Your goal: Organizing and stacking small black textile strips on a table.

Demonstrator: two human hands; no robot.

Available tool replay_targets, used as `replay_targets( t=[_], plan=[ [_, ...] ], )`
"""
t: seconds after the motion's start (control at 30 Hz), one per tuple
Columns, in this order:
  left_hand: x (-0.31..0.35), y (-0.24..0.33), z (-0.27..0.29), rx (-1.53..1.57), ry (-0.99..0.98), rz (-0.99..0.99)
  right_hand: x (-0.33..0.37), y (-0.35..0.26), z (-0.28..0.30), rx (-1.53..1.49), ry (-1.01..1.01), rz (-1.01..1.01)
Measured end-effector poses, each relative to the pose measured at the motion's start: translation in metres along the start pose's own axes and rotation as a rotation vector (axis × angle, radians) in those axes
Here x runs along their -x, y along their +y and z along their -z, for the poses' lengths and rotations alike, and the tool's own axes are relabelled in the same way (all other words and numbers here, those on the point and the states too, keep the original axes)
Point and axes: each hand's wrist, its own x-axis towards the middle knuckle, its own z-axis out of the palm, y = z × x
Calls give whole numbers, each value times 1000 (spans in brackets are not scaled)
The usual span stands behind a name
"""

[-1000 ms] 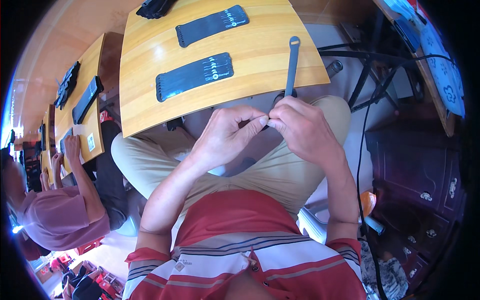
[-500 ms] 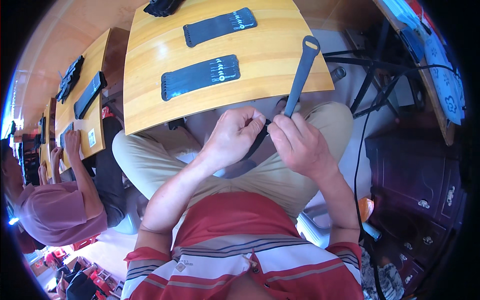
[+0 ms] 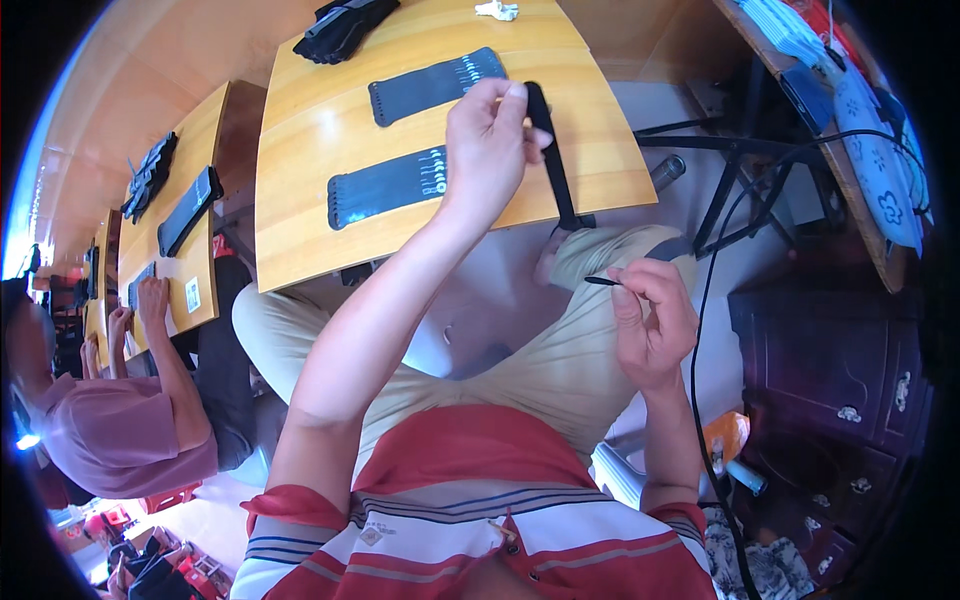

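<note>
My left hand (image 3: 487,145) is raised over the table's right half, fingers pinched on the upper end of a long black strap (image 3: 555,160). The strap hangs past the table edge and bends at its lower end. Lower and to the right, above my right thigh, my right hand (image 3: 655,315) pinches a short dark strap end (image 3: 600,281) between thumb and fingers. Whether both pieces are one strap, I cannot tell. Behind my left hand lie two flat dark packs of straps with pale print, a nearer pack (image 3: 385,190) and a farther pack (image 3: 420,92); the hand partly covers both.
The wooden table (image 3: 300,240) stands before my knees. A black bundle (image 3: 345,30) and a crumpled white scrap (image 3: 497,10) lie at its far side. A person (image 3: 130,430) works at tables on the left. A black cable (image 3: 712,300) and dark drawers (image 3: 820,370) are at right.
My hands have moved apart: the left went up over the table with the strap, the right went down and right. The strap's slotted end no longer stands up above my right hand.
</note>
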Motion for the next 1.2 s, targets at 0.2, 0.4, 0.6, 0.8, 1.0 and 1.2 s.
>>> replay_targets(
  t=[0.2, 0.4, 0.6, 0.8, 1.0, 1.2],
  plan=[
    [-38, -15, -42, -105, -119, -315, 8, 13, 10, -69, 45, -121],
    [-39, -67, -36, -680, -402, -354, 5, 18, 5, -234, 56, -247],
    [-25, -89, -19, -814, -528, -579, 0, 27, -1, -225, -16, -162],
    [-19, -84, -7, -886, -512, -531, -5, 23, -8, -305, 19, -216],
    [-29, -86, -3, -968, -593, -562, -11, 11, -14, -326, 8, -231],
    [-19, -84, 4, -929, -491, -575, -14, 4, -10, -147, 32, -122]
  ],
)
